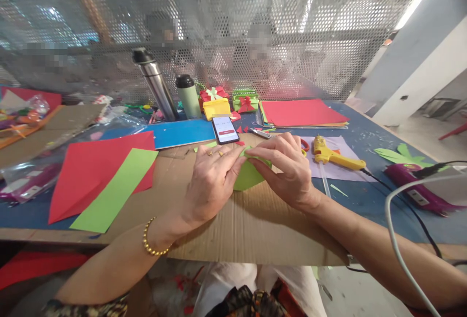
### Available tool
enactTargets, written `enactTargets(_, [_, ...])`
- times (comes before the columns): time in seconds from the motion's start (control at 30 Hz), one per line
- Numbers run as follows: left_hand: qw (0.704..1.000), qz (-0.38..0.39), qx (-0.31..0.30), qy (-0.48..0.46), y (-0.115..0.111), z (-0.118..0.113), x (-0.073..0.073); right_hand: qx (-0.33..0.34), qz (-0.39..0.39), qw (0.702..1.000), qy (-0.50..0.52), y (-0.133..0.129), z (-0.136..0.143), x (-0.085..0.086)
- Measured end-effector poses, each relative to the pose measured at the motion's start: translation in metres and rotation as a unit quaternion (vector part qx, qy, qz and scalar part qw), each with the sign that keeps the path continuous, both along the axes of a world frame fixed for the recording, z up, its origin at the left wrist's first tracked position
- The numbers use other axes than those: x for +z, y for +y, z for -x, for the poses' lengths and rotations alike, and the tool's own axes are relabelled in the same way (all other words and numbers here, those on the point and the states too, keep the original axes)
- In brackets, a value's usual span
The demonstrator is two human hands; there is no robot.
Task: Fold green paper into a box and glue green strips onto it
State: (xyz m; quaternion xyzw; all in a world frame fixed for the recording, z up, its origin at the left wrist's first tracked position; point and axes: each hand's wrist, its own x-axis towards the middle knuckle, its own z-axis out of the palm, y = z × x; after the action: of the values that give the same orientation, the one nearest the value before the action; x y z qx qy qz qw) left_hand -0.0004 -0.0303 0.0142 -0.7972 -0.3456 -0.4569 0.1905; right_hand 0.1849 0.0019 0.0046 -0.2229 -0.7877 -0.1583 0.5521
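Between my hands is a green paper piece (248, 176), partly hidden by fingers, above the brown cardboard (255, 234). My left hand (215, 178) grips its left side, the thumb pressed near the upper edge. On the other side, my right hand (288, 168) pinches the paper's top edge with thumb and fingertips, close to the left thumb. A green paper strip (115, 190) lies slantwise over a red sheet (87, 171) on the left.
A phone (225, 130) lies beyond my hands, with scissors (260, 133) beside it. Two bottles stand behind. A yellow glue gun (337, 157) rests at right; a white cable (397, 249) crosses near my right forearm.
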Motion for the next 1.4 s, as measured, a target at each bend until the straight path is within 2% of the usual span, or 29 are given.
enactTargets(0.5, [1.000, 0.008, -0.010, -0.009, 0.0033, 0.0025, -0.0045, 0.021, -0.011, 1.000, -0.001, 0.0040, 0.0002, 0.0018])
enactTargets(0.6, [1.000, 0.004, -0.008, -0.009, 0.0032, 0.0028, -0.0044, 0.023, 0.005, 1.000, 0.005, 0.0042, 0.0015, 0.0022])
enactTargets(0.83, [1.000, 0.014, -0.011, 0.001, -0.0001, 0.0019, -0.0012, 0.074, 0.062, 0.995, 0.007, 0.0034, 0.0017, 0.0056])
enactTargets(1.07, [0.999, 0.024, -0.021, 0.000, -0.0031, 0.0015, 0.0019, 0.032, 0.024, 0.999, -0.017, 0.0030, 0.0013, 0.0058])
enactTargets(1.4, [1.000, 0.019, -0.020, -0.003, -0.0020, 0.0008, 0.0007, 0.017, -0.021, 0.999, -0.044, 0.0035, 0.0000, 0.0069])
